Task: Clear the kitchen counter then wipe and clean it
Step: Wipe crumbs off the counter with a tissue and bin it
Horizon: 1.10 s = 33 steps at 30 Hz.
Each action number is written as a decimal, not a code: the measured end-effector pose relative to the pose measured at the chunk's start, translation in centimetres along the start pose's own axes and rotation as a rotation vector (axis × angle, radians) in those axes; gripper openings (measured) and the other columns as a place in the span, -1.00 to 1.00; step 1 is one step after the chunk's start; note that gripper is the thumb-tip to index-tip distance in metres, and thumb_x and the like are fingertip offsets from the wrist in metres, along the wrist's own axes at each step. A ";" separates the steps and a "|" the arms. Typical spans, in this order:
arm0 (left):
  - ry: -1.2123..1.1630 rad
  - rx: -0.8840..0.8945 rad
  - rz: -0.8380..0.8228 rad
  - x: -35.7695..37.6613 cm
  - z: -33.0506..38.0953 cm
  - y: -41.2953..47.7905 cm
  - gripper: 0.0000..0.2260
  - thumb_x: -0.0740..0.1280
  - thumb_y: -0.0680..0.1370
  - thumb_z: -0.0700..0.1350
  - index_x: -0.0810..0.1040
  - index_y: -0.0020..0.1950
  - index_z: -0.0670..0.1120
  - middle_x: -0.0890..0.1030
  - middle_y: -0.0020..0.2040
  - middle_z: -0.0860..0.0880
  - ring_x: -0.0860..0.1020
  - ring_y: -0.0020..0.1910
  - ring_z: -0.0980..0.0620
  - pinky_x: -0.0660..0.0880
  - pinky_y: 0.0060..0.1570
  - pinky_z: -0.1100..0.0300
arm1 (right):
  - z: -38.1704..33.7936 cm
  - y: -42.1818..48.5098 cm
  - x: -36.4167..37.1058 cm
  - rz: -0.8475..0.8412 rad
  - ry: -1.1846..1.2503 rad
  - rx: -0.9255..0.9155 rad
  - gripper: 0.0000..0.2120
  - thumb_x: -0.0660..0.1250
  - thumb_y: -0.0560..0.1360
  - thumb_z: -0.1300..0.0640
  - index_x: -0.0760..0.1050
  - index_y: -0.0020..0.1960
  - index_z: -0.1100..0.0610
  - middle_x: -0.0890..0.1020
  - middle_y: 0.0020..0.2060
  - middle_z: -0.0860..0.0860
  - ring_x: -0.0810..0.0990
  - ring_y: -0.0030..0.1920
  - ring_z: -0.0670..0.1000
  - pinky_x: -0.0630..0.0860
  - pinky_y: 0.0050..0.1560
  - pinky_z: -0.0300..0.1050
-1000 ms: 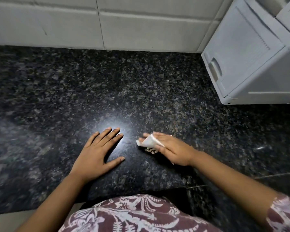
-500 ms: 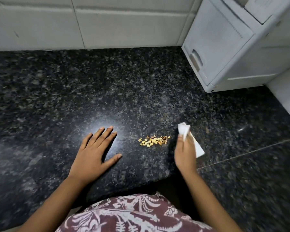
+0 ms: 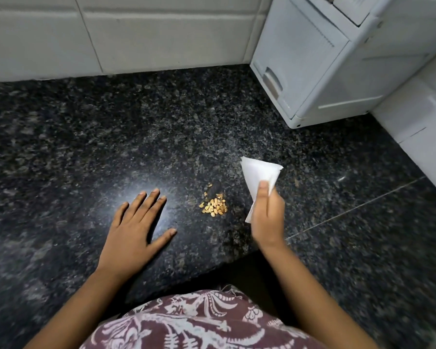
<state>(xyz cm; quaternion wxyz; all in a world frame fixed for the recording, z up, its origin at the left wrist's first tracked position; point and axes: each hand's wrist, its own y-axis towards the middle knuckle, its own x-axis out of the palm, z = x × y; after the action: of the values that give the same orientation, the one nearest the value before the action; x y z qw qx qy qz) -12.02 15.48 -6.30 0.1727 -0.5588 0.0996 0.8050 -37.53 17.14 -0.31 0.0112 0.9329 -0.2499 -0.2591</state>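
Observation:
A small heap of yellow-brown crumbs (image 3: 214, 207) lies on the dark speckled granite counter (image 3: 136, 137), with a few strays just behind it. My right hand (image 3: 267, 217) is to the right of the heap, slightly raised, gripping a folded white tissue (image 3: 258, 175) that sticks up and away from me. My left hand (image 3: 134, 230) lies flat on the counter to the left of the crumbs, palm down and fingers spread, holding nothing.
A white plastic appliance (image 3: 320, 59) stands in the back right corner. White tiled wall (image 3: 136, 31) runs along the back and the right side (image 3: 428, 117). The counter's front edge (image 3: 212, 265) is close to my patterned shirt.
My right hand drew back to the right off the crumbs with the tissue, uncovering the heap, which is now pushed into a tighter pile. My left hand has stayed flat in place.

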 end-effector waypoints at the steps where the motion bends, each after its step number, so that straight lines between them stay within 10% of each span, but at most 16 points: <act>1: 0.000 -0.001 0.001 0.0 0.0 0.0 -0.35 0.00 0.52 0.38 0.09 0.55 0.14 0.02 0.57 0.17 -0.04 0.55 0.13 -0.09 0.50 0.05 | 0.0 0.0 -0.6 -0.011 -0.009 -0.004 -0.68 0.00 0.59 -0.05 0.25 -0.33 -0.06 0.34 -0.45 -0.12 0.37 -0.44 -0.16 0.24 -0.40 -0.30; 9: 0.008 0.008 -0.002 0.0 0.1 0.1 -0.35 -0.01 0.53 0.37 0.12 0.55 0.10 0.05 0.57 0.13 -0.03 0.55 0.12 -0.05 0.49 0.02 | 3.9 -1.0 -7.6 0.145 -0.559 -0.010 -0.41 -0.09 0.60 -0.06 0.44 0.26 0.37 0.58 0.13 0.27 0.56 0.12 0.23 0.51 0.06 0.06; 14: 0.008 0.010 0.002 -0.1 0.1 0.0 -0.35 -0.01 0.53 0.37 0.13 0.55 0.09 0.07 0.57 0.12 -0.01 0.55 0.11 -0.03 0.49 0.00 | 8.5 -2.9 -8.5 -0.008 -0.633 0.222 -0.37 -0.12 0.58 -0.06 0.16 0.48 0.34 0.28 0.45 0.26 0.22 0.48 0.19 0.08 0.50 0.06; 19: 0.016 0.003 -0.007 -0.2 0.1 0.1 -0.35 -0.02 0.53 0.37 0.13 0.55 0.09 0.07 0.57 0.13 -0.01 0.55 0.11 -0.03 0.49 0.00 | 4.4 -2.6 -0.2 -0.207 -0.427 0.120 -0.51 -0.02 0.66 0.05 0.08 0.52 0.27 0.18 0.50 0.13 0.12 0.52 0.07 0.02 0.52 -0.06; 22: 0.025 -0.002 -0.017 -0.3 0.3 0.0 -0.35 -0.02 0.53 0.37 0.10 0.55 0.11 0.04 0.57 0.15 -0.04 0.55 0.13 -0.05 0.49 0.01 | 2.5 -1.6 2.9 -0.399 -0.254 0.031 -0.44 -0.06 0.61 -0.11 0.33 0.39 0.26 0.49 0.28 0.11 0.43 0.29 0.05 0.34 0.33 -0.01; 26: 0.030 -0.014 -0.023 -0.3 0.3 0.1 -0.36 -0.01 0.53 0.38 0.06 0.56 0.13 0.00 0.57 0.18 -0.07 0.55 0.16 -0.09 0.49 0.06 | 4.0 5.2 2.1 -0.251 -0.285 0.065 -0.36 -0.11 0.56 -0.20 0.39 0.31 0.26 0.55 0.14 0.16 0.51 0.16 0.13 0.46 0.16 0.06; 33: 0.022 -0.018 -0.004 -0.1 0.4 0.1 -0.36 0.02 0.53 0.37 0.09 0.55 0.14 0.02 0.56 0.19 -0.08 0.54 0.18 -0.10 0.49 0.09 | 3.4 7.7 4.3 -0.929 -0.483 -0.369 -0.50 -0.01 0.67 -0.01 0.05 0.55 0.14 0.14 0.52 0.05 0.06 0.53 0.03 -0.11 0.48 -0.22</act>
<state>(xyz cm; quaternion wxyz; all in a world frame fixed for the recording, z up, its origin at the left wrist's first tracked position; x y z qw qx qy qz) -12.34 15.50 -6.04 0.1682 -0.5694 0.0931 0.7993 -39.58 8.74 -4.12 0.0014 0.8417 0.2420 -0.4827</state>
